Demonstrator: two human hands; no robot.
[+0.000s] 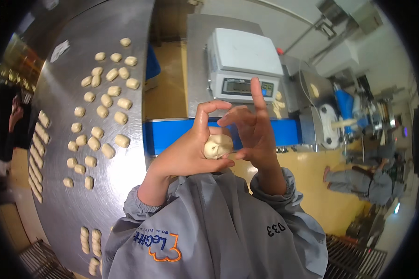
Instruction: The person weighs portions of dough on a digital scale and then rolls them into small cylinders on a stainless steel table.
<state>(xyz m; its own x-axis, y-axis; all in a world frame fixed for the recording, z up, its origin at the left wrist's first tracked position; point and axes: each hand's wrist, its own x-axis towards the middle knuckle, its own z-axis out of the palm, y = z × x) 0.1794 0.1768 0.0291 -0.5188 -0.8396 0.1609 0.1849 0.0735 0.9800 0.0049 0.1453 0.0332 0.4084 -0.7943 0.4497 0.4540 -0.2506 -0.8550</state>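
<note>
A pale ball of dough (217, 146) sits in the curve of my left hand (192, 148), held between thumb and fingers, its creased side facing up. My right hand (260, 130) is just to the right of the ball, with its index finger raised, the other fingers bent and the thumb apart from the dough. Behind both hands runs a blue conveyor belt (167, 136), partly covered by them.
On the left, a steel table (125, 195) bears many short dough pieces (114, 91) and a row of longer ones (37, 144). A digital scale (246, 52) stands beyond the belt. Machinery (327, 125) with dough emerging is at right. A person (363, 185) stands farther back; another person's hand (16, 113) shows far left.
</note>
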